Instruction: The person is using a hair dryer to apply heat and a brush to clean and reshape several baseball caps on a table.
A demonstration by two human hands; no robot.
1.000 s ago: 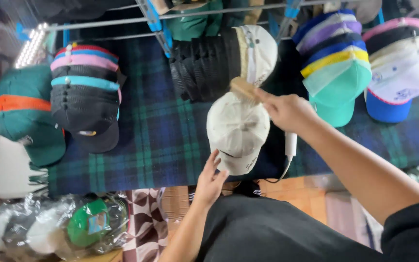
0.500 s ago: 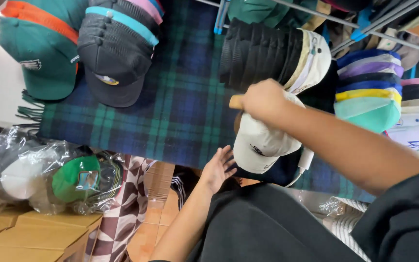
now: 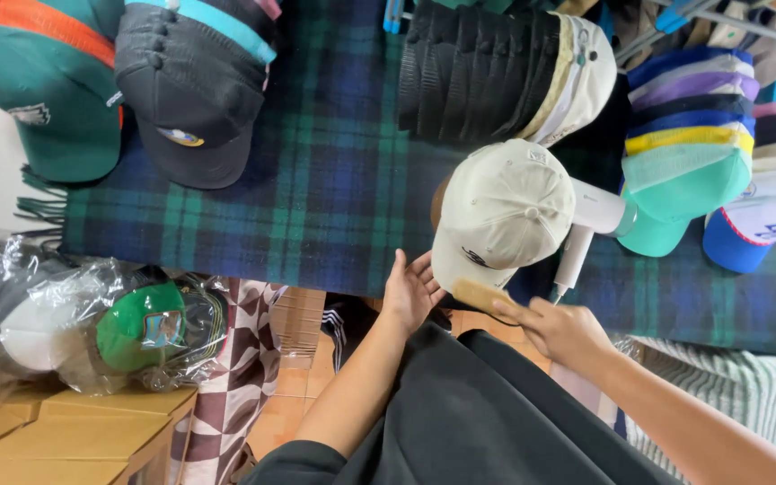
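The cream baseball cap [image 3: 505, 208] sits near the middle of the plaid blanket [image 3: 334, 180], close to its near edge, its crown propped up on a white hair dryer [image 3: 599, 208] whose handle hangs down toward the near side. The left hand [image 3: 410, 289] is open, fingers spread, its fingertips touching the near edge of the cap's brim. The right hand [image 3: 563, 330] is closed around a wooden brush [image 3: 485, 295], which lies just beside the brim on the near side; whether its bristles touch the cap cannot be told.

Far from the cap, a row of stacked black caps [image 3: 473, 76] ends in another cream one. To the right, a stack of coloured caps [image 3: 689, 148] in purple, blue, yellow and mint lies beside a white cap with a blue brim [image 3: 761, 220]. At the far left lie a teal cap with an orange band [image 3: 51, 99] and a black mesh cap [image 3: 192, 108]. Off the blanket, near left, caps wrapped in clear plastic bags [image 3: 92, 328], one of them green, rest above cardboard boxes [image 3: 65, 440]. A brown-and-white patterned cloth [image 3: 240, 377] hangs beside them.
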